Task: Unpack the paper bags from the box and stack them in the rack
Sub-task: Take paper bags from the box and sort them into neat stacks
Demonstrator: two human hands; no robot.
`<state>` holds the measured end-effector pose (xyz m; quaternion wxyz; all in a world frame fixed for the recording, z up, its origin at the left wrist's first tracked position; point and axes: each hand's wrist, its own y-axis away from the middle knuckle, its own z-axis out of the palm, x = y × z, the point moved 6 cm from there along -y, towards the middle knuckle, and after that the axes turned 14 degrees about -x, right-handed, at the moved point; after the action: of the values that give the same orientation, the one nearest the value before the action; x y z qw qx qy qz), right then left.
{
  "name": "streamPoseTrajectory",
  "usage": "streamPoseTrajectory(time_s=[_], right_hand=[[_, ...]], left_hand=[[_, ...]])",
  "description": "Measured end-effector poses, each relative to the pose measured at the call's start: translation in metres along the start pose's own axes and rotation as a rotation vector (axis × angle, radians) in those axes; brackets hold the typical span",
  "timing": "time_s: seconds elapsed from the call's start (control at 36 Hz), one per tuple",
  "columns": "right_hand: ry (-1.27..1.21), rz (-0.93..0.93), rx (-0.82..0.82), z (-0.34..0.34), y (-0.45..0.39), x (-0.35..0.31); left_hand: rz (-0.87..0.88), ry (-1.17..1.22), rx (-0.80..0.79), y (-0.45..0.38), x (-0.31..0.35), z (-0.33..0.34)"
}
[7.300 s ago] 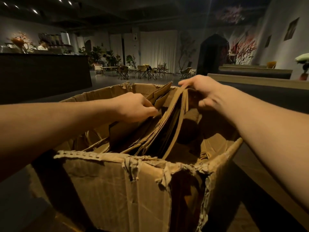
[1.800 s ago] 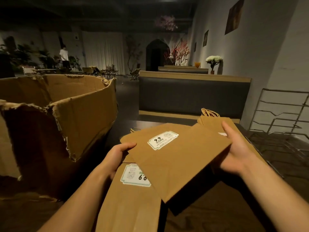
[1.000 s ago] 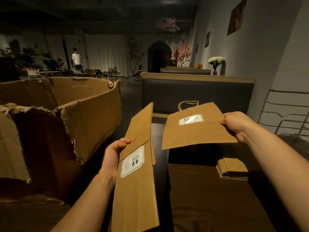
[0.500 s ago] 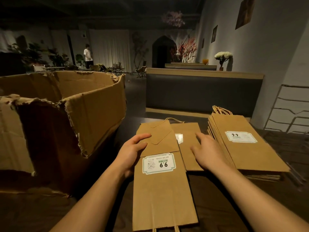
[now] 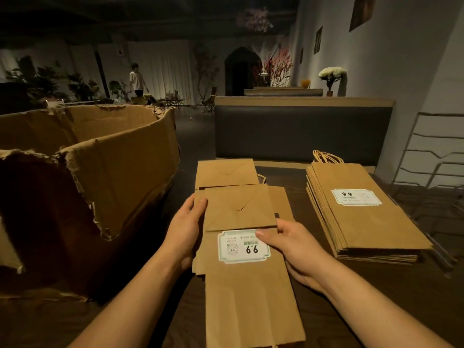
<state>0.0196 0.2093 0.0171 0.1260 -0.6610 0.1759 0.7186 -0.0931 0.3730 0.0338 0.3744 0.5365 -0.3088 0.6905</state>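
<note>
From your head camera, you are looking down at a dark wooden bench in a dim room. Your left hand is gripping the left edge of a flat brown paper bag with a white price label, thumb on top and fingers curled under. Your right hand is pinching the same bag from the right, thumb lying across the label's upper corner. The bag is lying lengthwise toward you on a few more folded brown bags spread on the bench just beyond it.

To your right, a neat pile of flat brown paper bags with twisted handles is sitting on the bench, well apart from your hands. Beyond that pile, a grey wire rack is standing at the bench's far right corner against a pale wall.

To your left, a large torn brown cardboard box is standing open on the bench, its ragged flap hanging near your left wrist.

Behind the bench, a dark padded booth back with a wooden top rail is crossing the room. Further off, a person in a white shirt is standing among potted plants, and white flowers are sitting on a ledge.
</note>
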Motion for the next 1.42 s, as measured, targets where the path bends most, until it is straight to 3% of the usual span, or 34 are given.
streamPoseTrajectory(time_s=[0.19, 0.36, 0.58, 0.67, 0.75, 0.89, 1.0, 1.19, 1.28, 1.42], right_hand=[[-0.272, -0.082, 0.238, -0.026, 0.011, 0.0], [-0.511, -0.103, 0.219, -0.036, 0.014, 0.002], [-0.611, -0.191, 0.154, -0.031, 0.022, -0.007], [-0.683, -0.232, 0.123, -0.027, 0.021, -0.01], [-0.609, -0.224, 0.121, -0.03, 0.015, -0.007], [-0.404, -0.217, 0.3, -0.038, 0.014, -0.002], [-0.273, -0.218, 0.351, -0.034, 0.015, -0.004], [-0.331, -0.119, 0.183, -0.025, 0.009, 0.0], [-0.352, -0.13, 0.228, -0.028, 0.009, 0.002], [-0.597, -0.134, 0.326, -0.045, 0.009, 0.011]], left_hand=[[-0.012, 0.017, -0.002, 0.002, -0.001, -0.003], [-0.031, 0.028, -0.03, 0.0, -0.002, -0.006], [-0.039, 0.153, -0.025, -0.004, -0.003, -0.013], [-0.055, 0.1, 0.004, -0.005, -0.006, -0.016], [-0.052, 0.012, -0.02, -0.003, -0.005, -0.013], [-0.056, -0.029, -0.169, 0.003, -0.002, 0.005], [-0.043, -0.05, -0.258, 0.004, -0.002, 0.013], [-0.017, -0.038, -0.308, 0.009, -0.003, 0.027], [0.006, -0.009, -0.268, 0.011, 0.0, 0.03], [-0.006, 0.004, -0.149, 0.008, 0.0, 0.019]])
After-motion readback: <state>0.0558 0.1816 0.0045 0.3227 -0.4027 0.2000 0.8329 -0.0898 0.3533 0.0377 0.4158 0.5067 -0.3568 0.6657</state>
